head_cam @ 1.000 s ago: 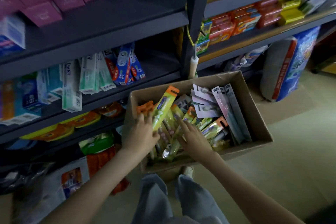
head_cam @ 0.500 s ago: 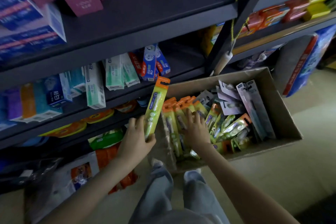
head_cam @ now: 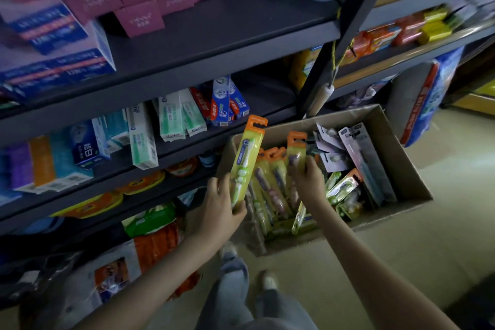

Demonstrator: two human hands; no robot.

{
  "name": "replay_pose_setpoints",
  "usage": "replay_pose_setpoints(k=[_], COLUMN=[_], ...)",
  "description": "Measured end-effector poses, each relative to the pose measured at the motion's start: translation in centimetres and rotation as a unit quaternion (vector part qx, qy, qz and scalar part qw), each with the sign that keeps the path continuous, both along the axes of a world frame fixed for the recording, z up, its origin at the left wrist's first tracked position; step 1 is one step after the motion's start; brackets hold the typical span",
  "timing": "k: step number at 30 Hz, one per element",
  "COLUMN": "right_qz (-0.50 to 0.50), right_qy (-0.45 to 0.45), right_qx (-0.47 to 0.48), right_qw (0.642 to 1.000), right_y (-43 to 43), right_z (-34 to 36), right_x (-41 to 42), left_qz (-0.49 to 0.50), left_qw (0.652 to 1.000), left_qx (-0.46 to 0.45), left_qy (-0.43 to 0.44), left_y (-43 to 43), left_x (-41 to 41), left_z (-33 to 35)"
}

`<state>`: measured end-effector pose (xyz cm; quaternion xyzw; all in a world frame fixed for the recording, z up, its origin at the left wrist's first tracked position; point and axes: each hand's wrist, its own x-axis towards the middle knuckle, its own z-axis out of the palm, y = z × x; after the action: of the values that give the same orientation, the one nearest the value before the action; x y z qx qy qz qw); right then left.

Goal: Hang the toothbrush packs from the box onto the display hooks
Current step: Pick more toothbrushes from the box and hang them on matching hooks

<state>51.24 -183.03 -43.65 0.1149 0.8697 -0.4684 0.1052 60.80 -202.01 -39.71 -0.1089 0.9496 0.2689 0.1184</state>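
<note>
At frame centre, a toothbrush pack is gripped by the left hand at the box edge, and a second pack is pinched by the right hand. Gathering seems underway; hooks, unseen, must be reached next.

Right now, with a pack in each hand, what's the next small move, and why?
Probably lift the second pack clear of the box. The right hand pinches it near its orange top, with its lower end down among the other packs. The left hand holds the first pack upright, raised clear of the rest. No display hooks show in this view.
</note>
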Motion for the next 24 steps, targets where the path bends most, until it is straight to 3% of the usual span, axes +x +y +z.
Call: replay_pose_setpoints(k=[4, 7, 10, 16, 24], right_qz=[0.001, 0.025, 0.086, 0.21, 0.356], right_qy=[0.092, 0.146, 0.169, 0.204, 0.341], right_qx=[-0.15, -0.208, -0.212, -0.174, -0.168], right_qw=[0.984, 0.967, 0.959, 0.94, 0.854], right_y=[-0.1, 0.3, 0.1, -5.2, -16.0], right_z=[4.2, 7.0, 9.5, 14.3, 25.0], right_x=[0.6, 1.2, 2.5, 5.4, 9.2], left_qz=[0.04, 0.085, 0.127, 0.219, 0.318], left_qw=[0.998, 0.992, 0.981, 0.953, 0.897], left_qx=[0.029, 0.068, 0.101, 0.086, 0.023], left_qy=[0.033, 0.064, 0.102, 0.192, 0.306], left_y=[1.4, 2.6, 3.3, 0.8, -9.0], left_x=[1.0, 2.3, 4.1, 9.1, 16.2], left_z=[1.4, 2.9, 4.6, 9.9, 18.8])
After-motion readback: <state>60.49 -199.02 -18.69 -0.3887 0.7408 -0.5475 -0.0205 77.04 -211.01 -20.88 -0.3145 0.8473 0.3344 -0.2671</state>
